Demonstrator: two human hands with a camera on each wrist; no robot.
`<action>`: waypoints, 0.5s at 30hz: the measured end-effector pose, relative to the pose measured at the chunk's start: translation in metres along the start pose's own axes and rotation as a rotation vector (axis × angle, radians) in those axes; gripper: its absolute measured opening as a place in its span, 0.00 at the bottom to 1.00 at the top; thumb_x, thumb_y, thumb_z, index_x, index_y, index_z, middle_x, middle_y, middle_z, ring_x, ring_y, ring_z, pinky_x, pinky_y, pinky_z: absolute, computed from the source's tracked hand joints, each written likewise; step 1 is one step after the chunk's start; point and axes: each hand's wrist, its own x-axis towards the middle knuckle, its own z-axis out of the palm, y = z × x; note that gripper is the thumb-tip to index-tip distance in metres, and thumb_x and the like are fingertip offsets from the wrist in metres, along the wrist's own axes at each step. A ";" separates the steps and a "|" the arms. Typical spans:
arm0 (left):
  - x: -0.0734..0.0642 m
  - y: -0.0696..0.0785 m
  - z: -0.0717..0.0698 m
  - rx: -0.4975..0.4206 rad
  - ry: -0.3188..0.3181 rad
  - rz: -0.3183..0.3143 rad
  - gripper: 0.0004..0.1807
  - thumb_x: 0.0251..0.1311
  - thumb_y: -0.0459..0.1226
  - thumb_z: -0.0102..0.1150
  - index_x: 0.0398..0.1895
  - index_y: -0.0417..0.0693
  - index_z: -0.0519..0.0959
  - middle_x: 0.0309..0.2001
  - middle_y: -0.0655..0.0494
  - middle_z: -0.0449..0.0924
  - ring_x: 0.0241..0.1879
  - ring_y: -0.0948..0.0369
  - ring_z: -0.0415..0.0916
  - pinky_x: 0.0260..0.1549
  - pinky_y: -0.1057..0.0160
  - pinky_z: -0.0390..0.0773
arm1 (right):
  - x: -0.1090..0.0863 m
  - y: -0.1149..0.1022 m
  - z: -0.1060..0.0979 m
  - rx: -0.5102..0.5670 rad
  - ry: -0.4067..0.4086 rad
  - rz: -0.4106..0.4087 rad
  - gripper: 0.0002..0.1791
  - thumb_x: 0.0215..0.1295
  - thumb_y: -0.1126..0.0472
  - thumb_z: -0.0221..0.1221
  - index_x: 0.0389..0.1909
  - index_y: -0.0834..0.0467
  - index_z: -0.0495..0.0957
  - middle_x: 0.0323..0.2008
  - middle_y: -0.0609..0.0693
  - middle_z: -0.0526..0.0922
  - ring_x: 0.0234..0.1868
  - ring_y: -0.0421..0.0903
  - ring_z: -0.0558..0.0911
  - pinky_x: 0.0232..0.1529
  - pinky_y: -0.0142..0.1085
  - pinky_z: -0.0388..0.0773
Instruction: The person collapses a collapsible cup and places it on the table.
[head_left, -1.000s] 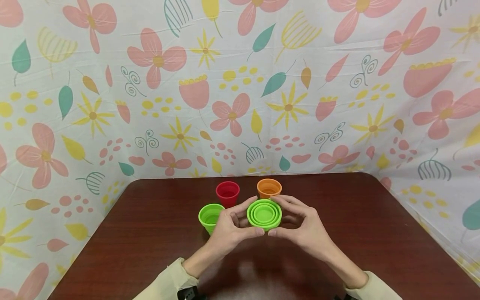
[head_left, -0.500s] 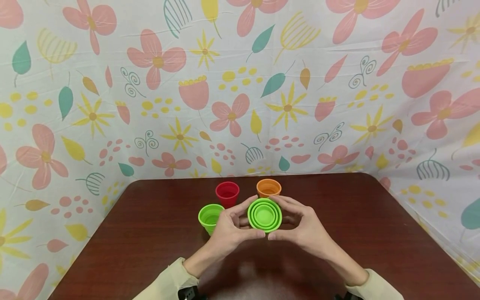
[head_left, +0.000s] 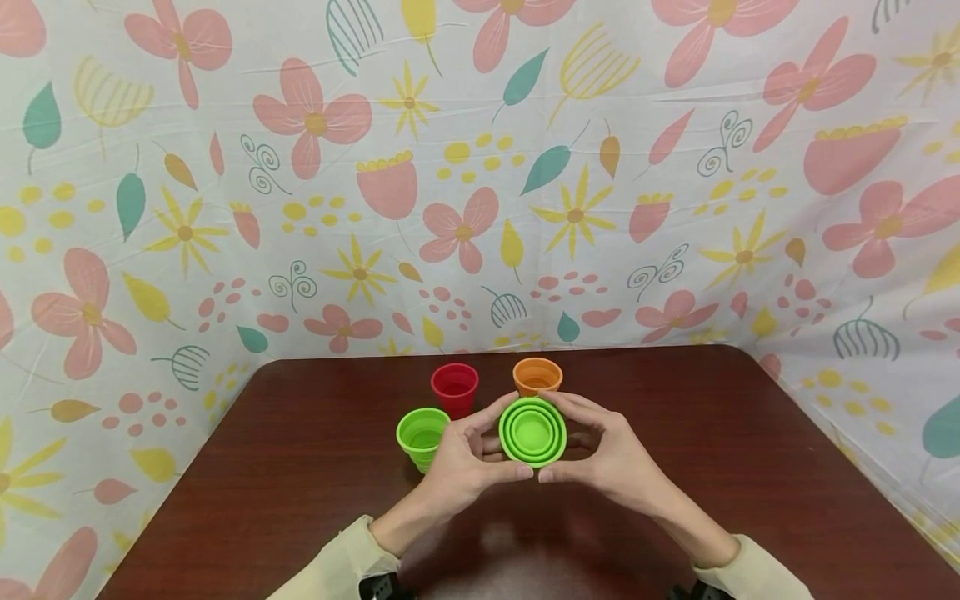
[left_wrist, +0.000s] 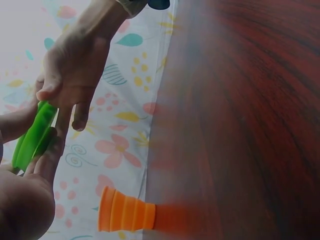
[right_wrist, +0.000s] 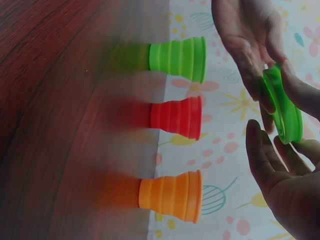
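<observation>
A collapsed green folding cup (head_left: 532, 432), squashed into flat rings, is held up above the table between both hands. My left hand (head_left: 467, 454) grips its left edge with curled fingers and thumb, and my right hand (head_left: 609, 446) grips the right edge likewise. The right wrist view shows the flattened cup (right_wrist: 284, 107) edge-on between the two hands. Behind the hands stand an extended green cup (head_left: 422, 435), partly covered by the left hand, a red cup (head_left: 455, 388), and an orange cup (head_left: 537, 375) whose lower part is hidden.
The dark brown wooden table (head_left: 300, 467) reflects the light near its front edge. A floral cloth (head_left: 465, 167) hangs behind it and along both sides. Cream sleeves (head_left: 352, 550) cover the forearms.
The collapsed cup has tilted slightly more toward the camera and shifted a little to the right with both hands. The standing cups have stayed in place.
</observation>
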 end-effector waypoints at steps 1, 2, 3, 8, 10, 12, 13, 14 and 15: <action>0.000 0.000 0.000 0.000 0.001 0.001 0.48 0.55 0.19 0.74 0.80 0.40 0.64 0.68 0.36 0.75 0.59 0.46 0.82 0.53 0.52 0.85 | 0.000 0.000 0.000 0.000 -0.002 -0.002 0.49 0.49 0.70 0.82 0.75 0.55 0.73 0.68 0.56 0.76 0.51 0.54 0.87 0.49 0.45 0.88; 0.000 0.000 0.001 -0.003 0.004 0.000 0.49 0.55 0.19 0.74 0.80 0.40 0.64 0.68 0.37 0.75 0.59 0.46 0.82 0.53 0.52 0.85 | 0.000 0.000 0.000 0.001 -0.004 -0.002 0.49 0.49 0.70 0.82 0.75 0.56 0.72 0.68 0.57 0.76 0.51 0.53 0.87 0.49 0.45 0.88; 0.000 0.000 0.001 -0.001 0.004 0.001 0.49 0.54 0.19 0.74 0.80 0.40 0.64 0.69 0.37 0.75 0.60 0.46 0.82 0.53 0.52 0.85 | 0.000 0.000 -0.001 0.004 -0.006 0.001 0.49 0.49 0.70 0.81 0.75 0.57 0.72 0.68 0.57 0.76 0.51 0.53 0.87 0.49 0.45 0.88; 0.001 0.000 0.001 0.004 0.001 0.012 0.50 0.54 0.19 0.74 0.81 0.40 0.63 0.70 0.39 0.74 0.60 0.46 0.81 0.54 0.52 0.84 | 0.001 0.001 -0.001 0.017 -0.013 0.015 0.50 0.49 0.71 0.81 0.75 0.62 0.70 0.69 0.57 0.75 0.52 0.54 0.87 0.49 0.46 0.88; 0.001 0.000 0.001 0.005 -0.001 0.017 0.49 0.54 0.19 0.74 0.81 0.39 0.63 0.70 0.39 0.74 0.60 0.46 0.81 0.54 0.52 0.84 | 0.001 0.001 -0.001 0.010 -0.012 0.021 0.50 0.49 0.71 0.81 0.75 0.63 0.70 0.69 0.57 0.75 0.53 0.54 0.87 0.48 0.46 0.88; 0.001 -0.001 0.001 0.005 -0.002 0.019 0.49 0.54 0.18 0.73 0.81 0.39 0.63 0.70 0.38 0.74 0.60 0.45 0.81 0.54 0.52 0.84 | 0.001 0.001 0.000 -0.005 -0.008 0.028 0.51 0.48 0.70 0.82 0.75 0.62 0.70 0.68 0.55 0.76 0.52 0.53 0.87 0.48 0.46 0.88; 0.000 -0.001 0.001 0.004 -0.002 0.020 0.49 0.54 0.18 0.73 0.81 0.38 0.63 0.70 0.38 0.74 0.60 0.45 0.81 0.54 0.52 0.84 | 0.000 0.001 0.000 -0.013 -0.006 0.033 0.51 0.48 0.69 0.82 0.75 0.62 0.71 0.68 0.55 0.76 0.52 0.53 0.87 0.48 0.45 0.89; 0.000 -0.001 0.001 0.000 -0.003 0.020 0.49 0.55 0.18 0.73 0.81 0.38 0.63 0.70 0.38 0.74 0.60 0.45 0.81 0.54 0.52 0.84 | 0.000 0.001 0.000 -0.022 -0.004 0.036 0.51 0.48 0.69 0.83 0.75 0.61 0.71 0.68 0.54 0.76 0.51 0.53 0.87 0.48 0.45 0.89; 0.000 -0.001 0.001 -0.001 -0.003 0.016 0.49 0.55 0.18 0.73 0.81 0.39 0.63 0.70 0.38 0.74 0.60 0.45 0.81 0.54 0.52 0.84 | 0.000 0.002 0.000 -0.031 -0.001 0.039 0.51 0.47 0.68 0.83 0.75 0.61 0.72 0.68 0.54 0.76 0.51 0.52 0.87 0.48 0.45 0.89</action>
